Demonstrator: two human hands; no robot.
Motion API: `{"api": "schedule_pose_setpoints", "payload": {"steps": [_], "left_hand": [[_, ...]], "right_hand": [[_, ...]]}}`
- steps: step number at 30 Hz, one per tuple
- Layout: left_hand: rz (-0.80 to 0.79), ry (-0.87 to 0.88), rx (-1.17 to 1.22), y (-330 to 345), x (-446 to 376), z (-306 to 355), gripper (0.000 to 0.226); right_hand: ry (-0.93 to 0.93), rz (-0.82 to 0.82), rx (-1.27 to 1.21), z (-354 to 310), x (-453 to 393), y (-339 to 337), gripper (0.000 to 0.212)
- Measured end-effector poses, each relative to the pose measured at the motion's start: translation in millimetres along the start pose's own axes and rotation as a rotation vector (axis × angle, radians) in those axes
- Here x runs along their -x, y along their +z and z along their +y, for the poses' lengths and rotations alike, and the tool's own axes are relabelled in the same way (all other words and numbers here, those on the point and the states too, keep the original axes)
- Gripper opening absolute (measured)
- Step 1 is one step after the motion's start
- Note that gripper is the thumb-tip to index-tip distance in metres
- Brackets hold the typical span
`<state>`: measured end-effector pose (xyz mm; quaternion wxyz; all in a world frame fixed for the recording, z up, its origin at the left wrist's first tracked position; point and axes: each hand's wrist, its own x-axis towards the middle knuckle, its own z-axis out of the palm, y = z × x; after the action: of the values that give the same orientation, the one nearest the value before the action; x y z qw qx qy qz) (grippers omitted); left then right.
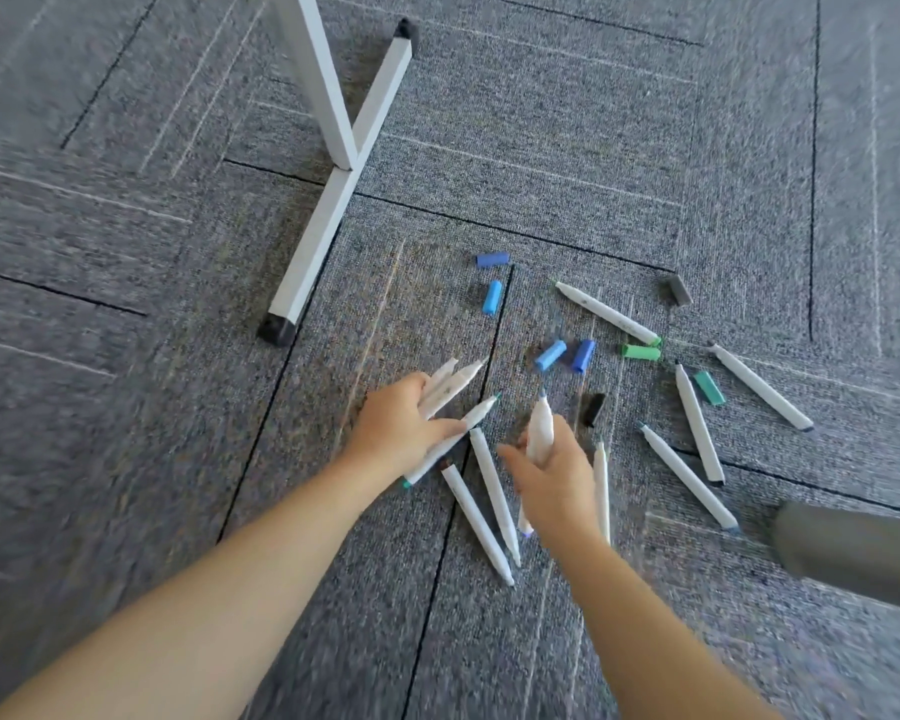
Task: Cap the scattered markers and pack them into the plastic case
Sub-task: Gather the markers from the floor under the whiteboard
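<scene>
Several uncapped white markers lie scattered on the grey carpet (489, 122). My left hand (396, 423) grips a bundle of white markers (450, 381), their tips pointing up and right. My right hand (554, 478) holds one white marker (540, 428) upright, blue tip up. Two markers (494, 491) lie between my hands, others to the right (697, 423). Loose caps lie beyond: blue caps (492, 259), (551, 354), a green cap (641, 352), a teal cap (709, 388), a black cap (593, 409) and a grey cap (678, 290). The plastic case is out of view.
A white metal table leg (328, 215) with black end caps crosses the floor at the upper left. A grey object (853, 553) shows at the right edge. The picture is blurred by motion.
</scene>
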<state>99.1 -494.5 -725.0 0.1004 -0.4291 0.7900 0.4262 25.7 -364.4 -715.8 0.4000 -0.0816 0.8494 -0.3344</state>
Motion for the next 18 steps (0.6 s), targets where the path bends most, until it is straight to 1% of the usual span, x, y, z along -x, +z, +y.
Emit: {"api": "schedule_pose_setpoints", "payload": {"steps": [2,3,5,7,8,9,11,12,15,18], "left_hand": [[0.013,0.005,-0.095,4,6,-2,0.044],[0.025,0.008,-0.14,5,7,-2,0.047],[0.043,0.003,-0.205,5,8,0,0.049],[0.049,-0.002,-0.279,6,7,4,0.048],[0.044,-0.001,-0.327,8,7,6,0.047],[0.036,0.002,-0.369,10,6,8,0.044],[0.021,0.0,-0.404,15,5,12,0.031],[0.018,-0.006,-0.403,16,5,14,0.026],[0.023,-0.023,-0.315,13,4,11,0.025],[0.027,-0.036,-0.057,0,6,2,0.019]], "right_hand": [[0.017,-0.027,0.055,2,5,3,0.029],[0.032,-0.036,0.099,1,6,4,0.037],[0.053,-0.033,0.154,0,7,3,0.05],[0.072,-0.012,0.139,-1,8,1,0.055],[0.081,-0.002,0.128,-1,8,-1,0.053],[0.073,0.007,0.116,-1,8,-3,0.047],[0.016,0.015,0.092,4,8,-7,0.019],[-0.018,0.013,0.087,6,7,-9,0.013],[-0.128,-0.021,0.108,14,3,-14,0.006],[-0.203,-0.089,0.154,14,0,-15,0.012]]}}
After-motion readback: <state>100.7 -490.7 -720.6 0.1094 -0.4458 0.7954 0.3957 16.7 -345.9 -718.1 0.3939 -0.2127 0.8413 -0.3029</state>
